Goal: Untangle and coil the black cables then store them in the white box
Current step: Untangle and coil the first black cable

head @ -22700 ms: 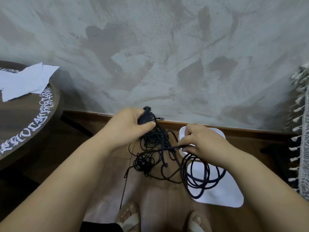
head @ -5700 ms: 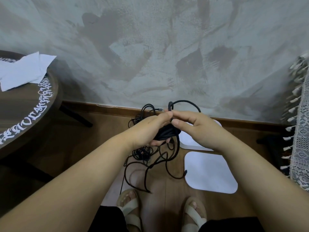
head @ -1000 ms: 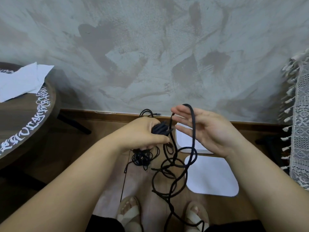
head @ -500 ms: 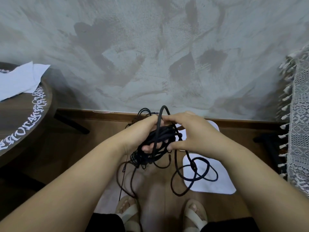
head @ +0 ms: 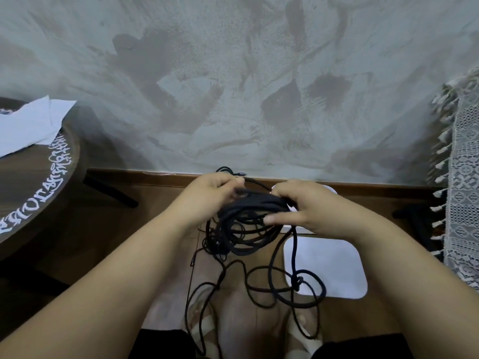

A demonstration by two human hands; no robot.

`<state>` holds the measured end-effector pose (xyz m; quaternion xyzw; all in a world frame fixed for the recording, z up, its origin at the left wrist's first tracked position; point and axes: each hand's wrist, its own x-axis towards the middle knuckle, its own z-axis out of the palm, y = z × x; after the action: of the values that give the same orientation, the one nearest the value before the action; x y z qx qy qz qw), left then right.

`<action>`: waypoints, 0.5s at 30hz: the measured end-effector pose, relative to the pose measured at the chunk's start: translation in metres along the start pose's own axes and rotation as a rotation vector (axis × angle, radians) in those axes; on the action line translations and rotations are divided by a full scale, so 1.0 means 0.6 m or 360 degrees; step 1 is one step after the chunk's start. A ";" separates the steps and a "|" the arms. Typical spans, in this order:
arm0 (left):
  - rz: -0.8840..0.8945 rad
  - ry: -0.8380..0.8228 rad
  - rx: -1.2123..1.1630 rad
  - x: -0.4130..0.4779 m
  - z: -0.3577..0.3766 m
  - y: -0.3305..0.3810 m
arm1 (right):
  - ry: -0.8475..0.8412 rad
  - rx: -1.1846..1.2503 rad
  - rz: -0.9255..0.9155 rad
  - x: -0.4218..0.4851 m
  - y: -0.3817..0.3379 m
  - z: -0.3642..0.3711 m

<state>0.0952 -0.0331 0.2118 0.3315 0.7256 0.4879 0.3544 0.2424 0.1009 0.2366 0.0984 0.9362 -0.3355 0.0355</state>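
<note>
Half white box (head: 329, 189) behind hands (head: 312, 212), cables (head: 250, 204)

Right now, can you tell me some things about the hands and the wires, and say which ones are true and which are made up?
1. Both the left hand and the right hand hold the bundle of black cables. True.
2. All the cables are packed inside the white box. False: they are bundled in the hands with loose loops dangling, and the white box sits on the floor.
3. There is a knot in the loose cable hanging below the right hand. True.
4. The white paper lies on the floor by the feet. False: the white paper lies on the round table at the left.
</note>
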 end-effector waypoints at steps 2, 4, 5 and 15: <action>-0.0117 -0.0076 -0.0233 0.001 -0.013 -0.009 | 0.0022 0.0624 0.0005 -0.011 0.001 -0.009; -0.0281 -0.0133 -0.0342 0.000 -0.020 -0.010 | 0.0134 0.0950 0.0045 -0.014 0.020 -0.014; -0.0334 -0.0213 -0.0303 0.000 -0.025 -0.009 | 0.0217 0.1063 0.0119 -0.013 0.030 -0.012; -0.0431 -0.0667 0.0444 -0.019 -0.018 0.004 | 0.0685 0.2388 0.0334 0.007 0.036 -0.023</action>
<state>0.0926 -0.0469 0.2189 0.3708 0.7343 0.2523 0.5096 0.2428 0.1267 0.2335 0.2467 0.4318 -0.8463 -0.1910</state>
